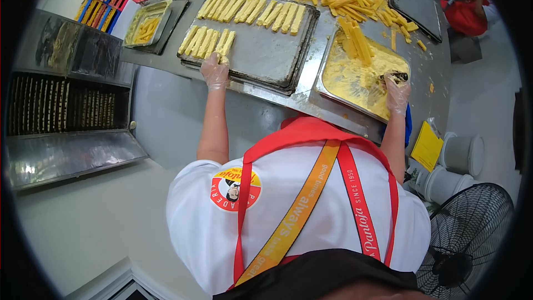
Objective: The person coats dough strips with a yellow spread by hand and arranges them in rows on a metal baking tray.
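My left hand (215, 72), in a clear plastic glove, is at the near edge of a dark baking tray (261, 64). Its fingers are closed at the near end of a yellow-coated stick (228, 42). Two rows of coated sticks (277, 15) lie on that tray, the near row shorter. In my right hand (397, 91), also gloved, is a dark-handled tool (395, 76); its working end cannot be made out. That hand is over the right side of a metal pan (327, 90) smeared with pale yellow cream. Several plain yellow sticks (355, 44) lean in the pan's far part.
A loose heap of yellow sticks (361, 8) lies beyond the pan, beside another dark tray (413, 3). A smaller pan with sticks (145, 29) stands at the left. A black fan (466, 239) and white buckets (461, 155) are at right. Another person (469, 14) is at far right.
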`<state>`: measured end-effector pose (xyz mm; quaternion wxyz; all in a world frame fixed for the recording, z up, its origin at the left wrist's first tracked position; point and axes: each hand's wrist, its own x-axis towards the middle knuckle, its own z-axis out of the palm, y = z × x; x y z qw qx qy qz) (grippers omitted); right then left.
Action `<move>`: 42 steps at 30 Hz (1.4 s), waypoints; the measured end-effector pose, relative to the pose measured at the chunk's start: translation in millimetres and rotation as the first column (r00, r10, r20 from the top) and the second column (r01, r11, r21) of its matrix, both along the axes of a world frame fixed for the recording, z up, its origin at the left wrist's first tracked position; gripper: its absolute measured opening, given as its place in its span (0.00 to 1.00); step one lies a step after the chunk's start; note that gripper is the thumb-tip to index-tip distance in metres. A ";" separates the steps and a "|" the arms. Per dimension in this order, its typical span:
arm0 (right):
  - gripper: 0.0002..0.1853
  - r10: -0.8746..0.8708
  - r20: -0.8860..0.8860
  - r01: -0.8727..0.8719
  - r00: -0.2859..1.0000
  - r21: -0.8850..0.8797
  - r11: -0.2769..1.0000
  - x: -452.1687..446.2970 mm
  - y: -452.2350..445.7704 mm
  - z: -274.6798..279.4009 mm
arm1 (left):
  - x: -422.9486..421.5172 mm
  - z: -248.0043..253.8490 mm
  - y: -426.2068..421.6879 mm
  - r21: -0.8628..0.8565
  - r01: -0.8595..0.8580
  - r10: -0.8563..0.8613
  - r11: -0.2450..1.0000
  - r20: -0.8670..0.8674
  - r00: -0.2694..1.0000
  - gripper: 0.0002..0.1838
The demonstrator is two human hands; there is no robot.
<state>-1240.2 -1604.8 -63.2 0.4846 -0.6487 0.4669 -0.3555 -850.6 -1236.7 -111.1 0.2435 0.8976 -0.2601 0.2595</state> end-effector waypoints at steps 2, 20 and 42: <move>0.14 0.002 -0.032 -0.002 0.999 -0.003 1.000 1.0 -2.8 -4.6 | 8.6 -7.2 0.5 0.005 -0.012 0.012 1.000 -0.061 0.998 0.05; 0.13 -0.143 -0.604 -0.033 0.784 -0.270 0.962 -4.4 -24.4 25.7 | -65.2 67.6 -162.4 -0.145 0.512 -0.532 0.847 -0.256 0.807 0.23; 0.11 0.181 -0.370 -0.289 0.911 -0.260 0.921 -43.3 -33.6 23.6 | -122.7 77.3 -242.5 -0.538 0.525 -0.718 0.659 -0.658 0.227 0.18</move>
